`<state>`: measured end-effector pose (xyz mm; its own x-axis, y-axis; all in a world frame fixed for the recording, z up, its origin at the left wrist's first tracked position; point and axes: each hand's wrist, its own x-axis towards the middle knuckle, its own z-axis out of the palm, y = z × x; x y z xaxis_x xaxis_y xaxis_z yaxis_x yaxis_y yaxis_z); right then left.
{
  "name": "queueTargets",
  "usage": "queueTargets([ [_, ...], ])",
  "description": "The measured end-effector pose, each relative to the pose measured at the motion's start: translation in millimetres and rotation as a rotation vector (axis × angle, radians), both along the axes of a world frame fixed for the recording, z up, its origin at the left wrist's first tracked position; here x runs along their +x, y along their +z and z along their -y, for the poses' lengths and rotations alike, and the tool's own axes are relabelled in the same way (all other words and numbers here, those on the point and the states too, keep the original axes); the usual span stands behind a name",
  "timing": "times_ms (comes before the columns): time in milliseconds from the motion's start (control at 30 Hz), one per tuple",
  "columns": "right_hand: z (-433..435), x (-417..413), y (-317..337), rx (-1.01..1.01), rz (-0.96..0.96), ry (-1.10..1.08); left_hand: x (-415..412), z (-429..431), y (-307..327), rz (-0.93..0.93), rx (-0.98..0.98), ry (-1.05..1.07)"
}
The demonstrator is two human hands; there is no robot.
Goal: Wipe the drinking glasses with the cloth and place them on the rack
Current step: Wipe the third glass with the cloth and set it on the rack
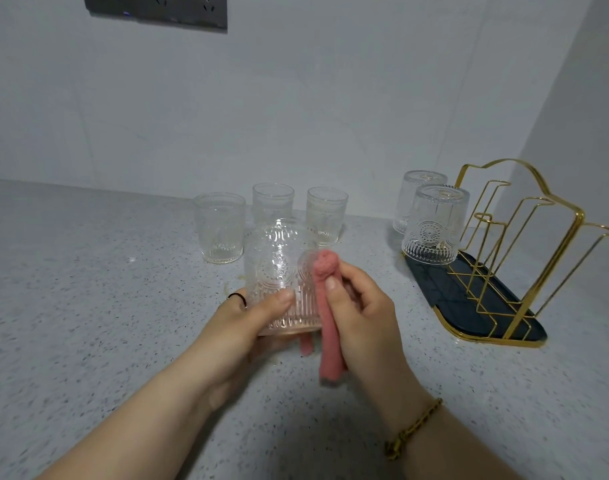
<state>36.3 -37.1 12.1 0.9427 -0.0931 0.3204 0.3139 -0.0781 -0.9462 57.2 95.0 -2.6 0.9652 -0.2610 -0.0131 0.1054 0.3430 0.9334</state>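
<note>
The left hand (242, 329) grips the embossed glass (275, 261) steady so the right hand (363, 315), pinching the rolled pink cloth (327, 329), can rub its side.

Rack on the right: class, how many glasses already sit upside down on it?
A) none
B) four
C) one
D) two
D: the nearer glass and the glass behind it both stand mouth-down over the gold prongs of the rack; the held glass is in the left hand, with the cloth in the right hand.
</note>
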Motion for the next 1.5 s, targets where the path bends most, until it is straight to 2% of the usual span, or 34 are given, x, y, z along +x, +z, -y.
queueTargets([
  [133,-4.5,1.7,-11.2,-0.125,0.013,0.046,6.0,-5.5,1.7,-0.048,-0.005,0.116],
  [267,-6.4,-0.1,-8.0,-0.205,0.148,-0.064,0.1,-3.4,2.6,-0.021,0.069,0.035],
  [367,-2.4,-2.8,2.6,-0.085,0.233,-0.15,-2.9,2.6,0.6,-0.02,0.13,-0.007],
  [467,1.9,0.3,3.6,0.013,0.109,-0.107,-2.3,1.9,0.1,-0.015,0.069,-0.025],
  [533,1.2,2.7,-1.3,-0.014,0.012,-0.042,0.8,-0.5,0.1,-0.014,-0.021,-0.007],
  [600,-2.4,1.7,-4.9,-0.074,0.002,-0.003,4.4,-4.2,-0.7,-0.032,-0.114,0.017],
  [700,-8.1,-2.9,-7.1,-0.119,0.079,0.047,10.7,-8.3,-2.3,-0.038,-0.099,0.031],
  [800,-7.9,-3.2,-7.9,-0.159,0.167,-0.052,8.3,-7.2,-3.8,-0.008,-0.066,-0.053],
  [933,-1.1,-5.7,4.9,0.04,0.196,-0.091,1.6,-0.3,-7.9,0.025,-0.099,-0.17],
  [1033,2.5,-0.6,2.8,0.056,0.113,-0.075,1.0,1.9,-7.5,0.039,-0.149,-0.17],
  [1100,0.1,3.1,-2.8,0.041,0.057,-0.031,3.4,-0.6,-6.6,0.049,-0.167,-0.128],
  [1233,-6.4,0.5,-7.6,0.05,-0.024,0.031,10.8,-7.1,-8.1,0.028,0.004,0.001],
  [1367,-6.7,-3.8,-3.3,0.013,0.065,0.011,6.6,-5.5,-3.2,0.059,0.006,0.066],
  [1500,-8.5,-1.6,-6.5,-0.065,0.12,-0.04,7.5,-2.1,-1.4,0.051,-0.066,0.227],
])
